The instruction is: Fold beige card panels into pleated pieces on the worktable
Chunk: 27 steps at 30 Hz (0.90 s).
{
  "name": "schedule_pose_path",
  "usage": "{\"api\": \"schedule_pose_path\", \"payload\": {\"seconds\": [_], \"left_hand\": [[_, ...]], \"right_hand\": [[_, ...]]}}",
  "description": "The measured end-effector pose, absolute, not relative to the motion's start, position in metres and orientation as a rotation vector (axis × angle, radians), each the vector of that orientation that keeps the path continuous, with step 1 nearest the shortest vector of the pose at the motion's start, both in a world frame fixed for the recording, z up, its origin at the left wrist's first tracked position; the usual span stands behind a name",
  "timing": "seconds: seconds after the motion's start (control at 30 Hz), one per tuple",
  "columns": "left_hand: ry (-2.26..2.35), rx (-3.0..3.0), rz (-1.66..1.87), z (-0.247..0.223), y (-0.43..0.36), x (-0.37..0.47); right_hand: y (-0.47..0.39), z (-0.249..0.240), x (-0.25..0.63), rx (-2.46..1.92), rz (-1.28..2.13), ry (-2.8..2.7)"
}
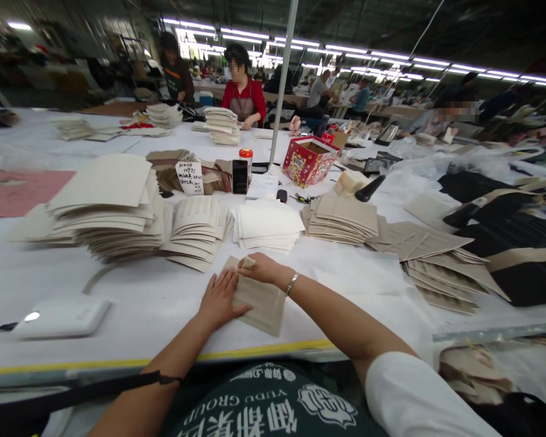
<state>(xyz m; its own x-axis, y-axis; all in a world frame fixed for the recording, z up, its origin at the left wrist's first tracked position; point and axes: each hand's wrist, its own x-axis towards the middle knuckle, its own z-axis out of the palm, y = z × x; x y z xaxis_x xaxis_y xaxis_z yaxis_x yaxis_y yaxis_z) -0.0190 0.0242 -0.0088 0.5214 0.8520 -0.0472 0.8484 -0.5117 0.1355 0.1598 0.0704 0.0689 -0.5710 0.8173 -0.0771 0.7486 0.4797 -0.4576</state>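
A beige fabric-like panel point(266, 306) lies at a slant on the white table in front of me. My left hand point(221, 297) rests flat on its left side, fingers stretched out and thumb apart. At the panel's far edge, my right hand point(260, 268) is closed on a small cream piece point(247, 262); whether it is a separate tool or part of the panel I cannot tell. Just beyond lies a stack of white sheets point(268, 221), with fanned beige panels point(198, 227) to its left and a pile of tan panels point(341, 215) to its right.
A tall stack of cream panels point(104, 188) stands at left, behind a white device point(64, 318). Farther back are a phone point(239, 176), a red box point(309, 161) and a pole point(282, 85). Black pieces point(519, 243) lie at right. A co-worker point(243, 94) is across the table.
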Motion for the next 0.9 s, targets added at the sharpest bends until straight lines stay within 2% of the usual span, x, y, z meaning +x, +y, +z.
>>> {"api": "schedule_pose_path", "payload": {"seconds": [0.23,0.5,0.77,0.9], "left_hand": [[1.462,2.587,0.02,-0.006,0.023,-0.019],[1.51,2.543,0.051,-0.005,0.024,-0.019],[1.457,2.537,-0.027,-0.008,0.029,-0.027],[1.299,2.555,-0.117,-0.003,0.036,-0.036]], "right_hand": [[0.031,0.082,0.229,-1.505,1.077,-2.505],[0.06,0.065,0.138,-1.435,0.659,-2.524],[0.013,0.073,0.23,-1.522,0.899,-2.539],[0.024,0.067,0.208,-1.485,0.805,-2.569]]}}
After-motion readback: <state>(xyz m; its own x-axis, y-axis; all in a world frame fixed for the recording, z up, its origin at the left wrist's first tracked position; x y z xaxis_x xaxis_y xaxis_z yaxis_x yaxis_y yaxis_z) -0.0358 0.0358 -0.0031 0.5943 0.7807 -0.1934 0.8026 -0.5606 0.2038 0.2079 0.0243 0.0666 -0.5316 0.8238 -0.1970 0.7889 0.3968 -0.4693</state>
